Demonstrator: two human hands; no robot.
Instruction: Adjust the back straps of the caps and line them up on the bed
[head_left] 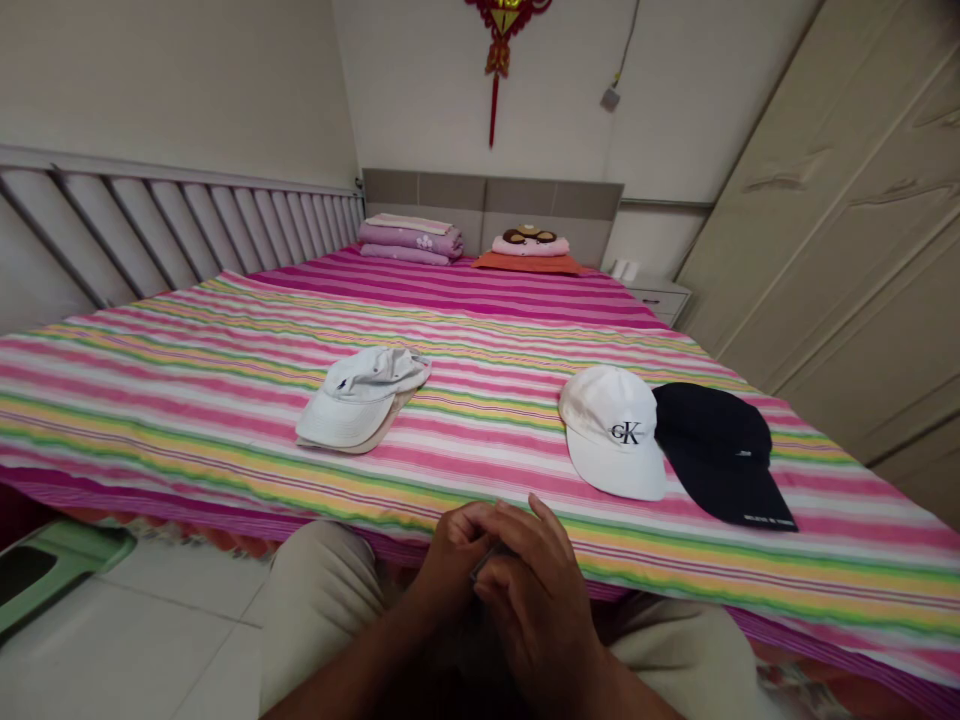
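Observation:
Over my lap at the bed's near edge, my left hand (450,555) and my right hand (541,590) are brought together with curled fingers. Between them shows a small dark thing with a greyish edge, mostly hidden, and its kind I cannot make out. Beyond them on the striped sheet (480,465) lie several caps. To the left is a pale grey cap (352,405) with a small dark logo, a beige brim showing under it. On the right, a white cap (611,430) with black letters touches a black cap (716,445). Neither hand touches a cap.
Folded purple bedding (409,240) and a pink folded item (531,245) on an orange one sit by the headboard (420,190). A metal rail (225,220) borders the left side. A green stool (75,560) stands lower left, a wardrobe (847,230) at right.

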